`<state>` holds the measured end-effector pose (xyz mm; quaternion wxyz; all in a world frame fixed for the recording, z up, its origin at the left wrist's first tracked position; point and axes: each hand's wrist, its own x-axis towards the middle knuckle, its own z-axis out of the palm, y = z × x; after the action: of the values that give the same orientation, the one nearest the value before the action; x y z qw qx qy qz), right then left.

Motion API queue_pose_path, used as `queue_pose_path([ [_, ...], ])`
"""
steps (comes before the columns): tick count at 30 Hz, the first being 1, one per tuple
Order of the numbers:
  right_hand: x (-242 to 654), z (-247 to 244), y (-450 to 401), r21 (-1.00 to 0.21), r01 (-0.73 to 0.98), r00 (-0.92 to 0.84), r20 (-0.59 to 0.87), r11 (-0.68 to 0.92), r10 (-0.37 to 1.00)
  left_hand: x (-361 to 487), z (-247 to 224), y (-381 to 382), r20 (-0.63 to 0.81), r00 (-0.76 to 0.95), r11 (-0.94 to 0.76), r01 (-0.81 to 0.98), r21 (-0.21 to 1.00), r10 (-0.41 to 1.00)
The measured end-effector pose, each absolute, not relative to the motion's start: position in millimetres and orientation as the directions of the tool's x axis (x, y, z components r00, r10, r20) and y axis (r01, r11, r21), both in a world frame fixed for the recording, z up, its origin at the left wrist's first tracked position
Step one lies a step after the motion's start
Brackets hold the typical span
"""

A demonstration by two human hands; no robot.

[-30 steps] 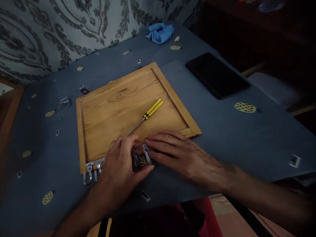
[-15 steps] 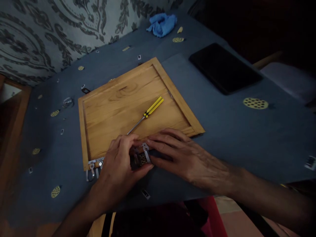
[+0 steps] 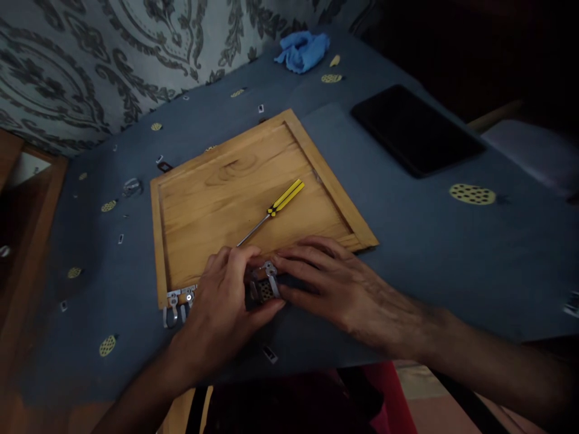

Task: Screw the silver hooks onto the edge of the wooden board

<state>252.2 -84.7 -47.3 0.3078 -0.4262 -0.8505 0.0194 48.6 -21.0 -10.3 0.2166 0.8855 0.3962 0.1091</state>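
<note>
Metal hook [image 3: 272, 279] btwn L hand [image 3: 221, 308] & R hand [image 3: 337, 284], prob touching R

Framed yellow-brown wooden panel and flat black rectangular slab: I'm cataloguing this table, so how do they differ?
The wooden panel is yellow-brown with a raised frame; the black slab is dark and plain-faced.
The panel looks larger than the slab.
The panel carries a yellow-and-black screwdriver; nothing lies on the slab.
Both lie flat on the blue-grey tablecloth.

Patterned grey wall [image 3: 149, 48]; blue-grey covered table [image 3: 398, 241]; dim light.
</note>
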Motion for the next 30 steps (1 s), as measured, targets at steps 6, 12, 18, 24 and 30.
queue_pose_path([
  [6, 254, -50, -86, -0.274, 0.713, -0.46, 0.512, 0.645, 0.726, 44, -6, -16, -0.057, 0.647, -0.513, 0.651, 0.559, 0.76],
  [12, 255, -50, -86, -0.271, 0.707, -0.468, 0.514, 0.654, 0.719, 37, 3, -11, -0.09, 0.616, -0.451, 0.662, 0.599, 0.783],
  [18, 253, -50, -85, -0.285, 0.707, -0.464, 0.503, 0.647, 0.729, 42, 0, -13, -0.078, 0.665, -0.507, 0.634, 0.584, 0.743],
  [24, 251, -56, -86, -0.265, 0.725, -0.441, 0.531, 0.636, 0.723, 45, 1, -15, -0.032, 0.688, -0.583, 0.638, 0.502, 0.725],
  [30, 254, -52, -89, -0.273, 0.723, -0.469, 0.48, 0.634, 0.741, 46, 0, -16, -0.009, 0.683, -0.6, 0.648, 0.469, 0.73],
])
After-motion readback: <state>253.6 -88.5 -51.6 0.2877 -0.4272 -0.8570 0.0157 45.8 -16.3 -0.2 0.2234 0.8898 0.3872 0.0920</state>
